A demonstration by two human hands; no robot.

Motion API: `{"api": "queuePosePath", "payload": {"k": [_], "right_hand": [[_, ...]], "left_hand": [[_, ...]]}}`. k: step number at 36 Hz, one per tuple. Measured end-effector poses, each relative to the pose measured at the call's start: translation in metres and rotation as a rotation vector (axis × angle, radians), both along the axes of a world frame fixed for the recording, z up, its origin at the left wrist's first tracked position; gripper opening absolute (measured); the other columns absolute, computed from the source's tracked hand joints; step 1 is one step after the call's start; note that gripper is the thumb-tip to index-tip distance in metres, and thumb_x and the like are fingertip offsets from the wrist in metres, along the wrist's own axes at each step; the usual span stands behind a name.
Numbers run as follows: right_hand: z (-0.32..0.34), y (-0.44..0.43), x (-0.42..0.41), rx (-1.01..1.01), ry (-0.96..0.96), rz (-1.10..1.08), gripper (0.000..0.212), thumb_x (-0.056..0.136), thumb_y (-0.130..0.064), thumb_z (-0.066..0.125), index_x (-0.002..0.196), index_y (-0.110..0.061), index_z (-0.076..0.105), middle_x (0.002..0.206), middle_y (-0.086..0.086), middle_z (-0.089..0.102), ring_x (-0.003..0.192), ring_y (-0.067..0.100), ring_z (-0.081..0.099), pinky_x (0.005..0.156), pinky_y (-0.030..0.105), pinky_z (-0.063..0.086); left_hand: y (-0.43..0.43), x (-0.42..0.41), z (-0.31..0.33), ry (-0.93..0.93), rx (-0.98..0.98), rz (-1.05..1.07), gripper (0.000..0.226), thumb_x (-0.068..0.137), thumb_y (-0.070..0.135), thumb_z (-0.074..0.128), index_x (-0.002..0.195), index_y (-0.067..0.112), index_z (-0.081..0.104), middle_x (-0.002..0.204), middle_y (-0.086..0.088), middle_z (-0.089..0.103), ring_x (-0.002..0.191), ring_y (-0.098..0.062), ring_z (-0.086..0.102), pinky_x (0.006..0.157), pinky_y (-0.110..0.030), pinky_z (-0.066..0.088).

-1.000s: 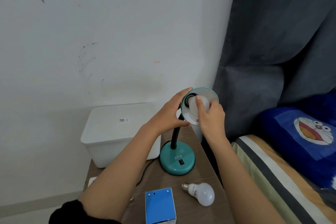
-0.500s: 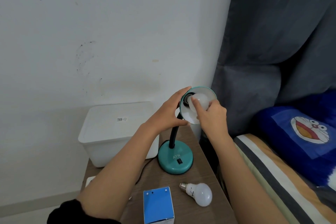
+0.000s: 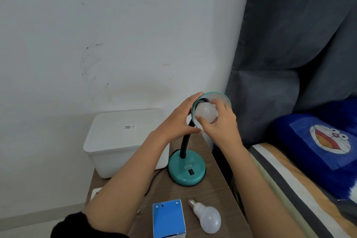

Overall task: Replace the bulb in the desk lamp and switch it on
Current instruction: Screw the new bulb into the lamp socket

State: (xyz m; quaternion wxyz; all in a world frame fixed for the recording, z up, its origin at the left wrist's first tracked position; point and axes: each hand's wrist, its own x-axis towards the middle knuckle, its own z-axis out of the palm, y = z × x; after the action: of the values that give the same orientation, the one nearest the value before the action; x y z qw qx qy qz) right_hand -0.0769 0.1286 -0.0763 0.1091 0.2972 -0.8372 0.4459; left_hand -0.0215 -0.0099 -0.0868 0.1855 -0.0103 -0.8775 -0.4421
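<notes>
A teal desk lamp stands on a small wooden table (image 3: 216,189), its round base (image 3: 186,170) carrying a black switch (image 3: 191,172). A black gooseneck leads up to the teal shade (image 3: 222,97), which is tilted toward me. My left hand (image 3: 178,120) grips the left rim of the shade. My right hand (image 3: 222,123) wraps its fingers around a white bulb (image 3: 205,112) sitting in the shade. Its screw end is hidden in the dark socket. A second white bulb (image 3: 207,216) lies loose on the table near me.
A blue bulb box (image 3: 168,218) stands beside the loose bulb. A white lidded plastic bin (image 3: 123,139) sits behind the lamp against the wall. A bed with striped bedding (image 3: 289,189) and a blue cartoon pillow (image 3: 328,147) borders the table on the right, under a grey curtain (image 3: 289,44).
My right hand has shifted its grip around the bulb in the shade, fingers turned to a new position. My left hand stays on the shade's rim. The lamp has not moved.
</notes>
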Motion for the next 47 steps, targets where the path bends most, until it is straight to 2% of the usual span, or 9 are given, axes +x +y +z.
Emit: {"api": "queuePosePath", "payload": {"k": [5, 11, 16, 20, 27, 32, 38, 43, 47], "right_hand": [[0.002, -0.003, -0.008, -0.009, -0.205, -0.153, 0.065, 0.08, -0.063, 0.052, 0.115, -0.008, 0.05, 0.106, 0.019, 0.064, 0.097, 0.033, 0.061, 0.075, 0.037, 0.05], [0.001, -0.002, -0.001, -0.001, -0.052, 0.035, 0.058, 0.079, -0.034, 0.068, 0.129, -0.021, 0.042, 0.129, 0.006, 0.045, 0.102, 0.032, 0.058, 0.091, 0.043, 0.048], [-0.001, -0.002, -0.01, -0.103, -0.296, -0.091, 0.065, 0.08, -0.057, 0.057, 0.123, -0.009, 0.047, 0.117, 0.017, 0.06, 0.101, 0.029, 0.061, 0.082, 0.034, 0.049], [-0.001, -0.001, -0.007, -0.053, -0.165, 0.026, 0.069, 0.081, -0.038, 0.067, 0.136, -0.013, 0.034, 0.138, 0.009, 0.043, 0.124, 0.025, 0.045, 0.095, 0.036, 0.043], [-0.003, -0.006, -0.008, -0.122, -0.34, -0.088, 0.048, 0.084, -0.062, 0.046, 0.077, -0.014, 0.045, 0.089, 0.014, 0.065, 0.082, 0.03, 0.069, 0.063, 0.033, 0.051], [-0.002, -0.004, -0.005, -0.119, -0.256, 0.016, 0.069, 0.078, -0.04, 0.068, 0.134, -0.019, 0.035, 0.129, 0.003, 0.037, 0.116, 0.019, 0.045, 0.093, 0.033, 0.044], [-0.003, -0.001, -0.01, -0.118, -0.298, -0.065, 0.059, 0.08, -0.052, 0.062, 0.12, -0.012, 0.044, 0.118, 0.016, 0.058, 0.102, 0.027, 0.058, 0.078, 0.032, 0.047], [0.001, 0.0, -0.006, -0.023, -0.122, 0.003, 0.069, 0.078, -0.037, 0.069, 0.136, -0.017, 0.036, 0.136, 0.01, 0.044, 0.122, 0.026, 0.046, 0.094, 0.037, 0.043], [-0.002, -0.004, -0.008, -0.067, -0.136, -0.066, 0.051, 0.079, -0.042, 0.067, 0.115, -0.011, 0.051, 0.109, 0.014, 0.061, 0.1, 0.031, 0.06, 0.083, 0.037, 0.049]], "left_hand": [[0.0, -0.001, -0.001, -0.002, -0.008, 0.001, 0.102, 0.066, 0.008, 0.08, 0.144, 0.04, 0.022, 0.135, 0.027, 0.033, 0.118, 0.025, 0.032, 0.096, -0.001, 0.032], [-0.002, -0.003, 0.0, 0.003, 0.002, -0.003, 0.1, 0.067, 0.008, 0.08, 0.144, 0.038, 0.023, 0.135, 0.027, 0.033, 0.118, 0.025, 0.033, 0.098, -0.003, 0.034], [-0.003, -0.004, -0.001, 0.003, -0.014, 0.0, 0.104, 0.065, 0.011, 0.083, 0.143, 0.041, 0.022, 0.136, 0.028, 0.032, 0.116, 0.027, 0.032, 0.096, 0.001, 0.032], [-0.003, -0.003, -0.001, 0.007, -0.012, -0.006, 0.102, 0.066, 0.012, 0.082, 0.144, 0.039, 0.022, 0.135, 0.028, 0.032, 0.118, 0.026, 0.031, 0.097, 0.001, 0.031], [-0.002, -0.003, -0.001, 0.009, -0.013, -0.005, 0.101, 0.067, 0.013, 0.082, 0.144, 0.037, 0.023, 0.131, 0.033, 0.032, 0.115, 0.029, 0.032, 0.095, 0.002, 0.03], [-0.004, -0.003, -0.001, 0.008, 0.004, -0.006, 0.1, 0.067, 0.012, 0.081, 0.144, 0.037, 0.023, 0.136, 0.027, 0.033, 0.118, 0.026, 0.032, 0.098, 0.0, 0.031], [-0.004, -0.004, -0.003, 0.006, -0.013, -0.002, 0.103, 0.066, 0.01, 0.082, 0.144, 0.04, 0.022, 0.135, 0.027, 0.032, 0.116, 0.027, 0.032, 0.095, 0.002, 0.031], [-0.003, -0.005, -0.002, 0.002, 0.004, -0.006, 0.101, 0.066, 0.011, 0.082, 0.144, 0.038, 0.023, 0.131, 0.035, 0.031, 0.118, 0.027, 0.031, 0.097, 0.002, 0.029], [-0.003, -0.005, -0.002, 0.008, 0.0, -0.006, 0.103, 0.066, 0.011, 0.083, 0.145, 0.037, 0.022, 0.137, 0.026, 0.032, 0.119, 0.026, 0.031, 0.099, 0.001, 0.029]]}}
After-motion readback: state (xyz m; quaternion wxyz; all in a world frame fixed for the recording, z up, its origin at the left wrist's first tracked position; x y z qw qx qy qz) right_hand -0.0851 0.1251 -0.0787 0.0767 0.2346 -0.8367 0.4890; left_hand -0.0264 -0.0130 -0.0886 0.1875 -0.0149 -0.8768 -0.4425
